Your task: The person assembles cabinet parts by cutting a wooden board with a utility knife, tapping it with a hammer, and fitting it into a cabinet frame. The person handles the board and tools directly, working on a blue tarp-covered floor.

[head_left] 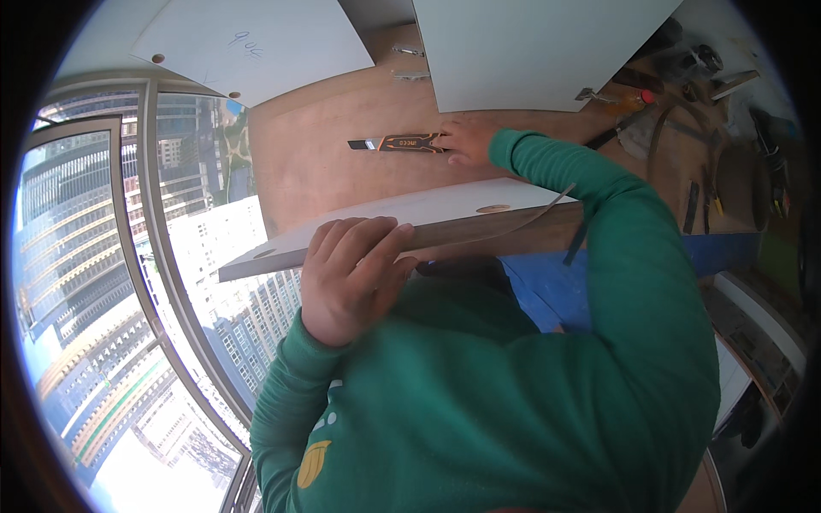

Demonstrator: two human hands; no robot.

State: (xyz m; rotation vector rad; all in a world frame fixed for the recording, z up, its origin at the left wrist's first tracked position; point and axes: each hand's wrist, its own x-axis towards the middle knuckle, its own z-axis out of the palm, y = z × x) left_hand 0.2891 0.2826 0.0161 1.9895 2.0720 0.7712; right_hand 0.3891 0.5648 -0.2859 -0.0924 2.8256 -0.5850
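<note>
A white board [410, 205] with a round hole near each end stands tilted near me, its long edge toward my body. My left hand [349, 275] is closed over that edge, fingers on the upper face and thumb below. From beside it, a thin grey-brown edge-banding strip [513, 227] runs along the edge to the right, where its end curls up free. Beyond the board, my right hand [469, 141] has its fingers closed on the rear end of a black and orange utility knife [400, 143]. The knife lies on the brown work surface [299, 162], blade end pointing left.
White panels [530, 51] lie at the back, one with a metal hinge [585, 94]. More hinges [409, 75] rest between panels. To the right are an orange bottle [629, 101], loose dark strips [691, 205] and clutter. A tall window [162, 256] borders the left side.
</note>
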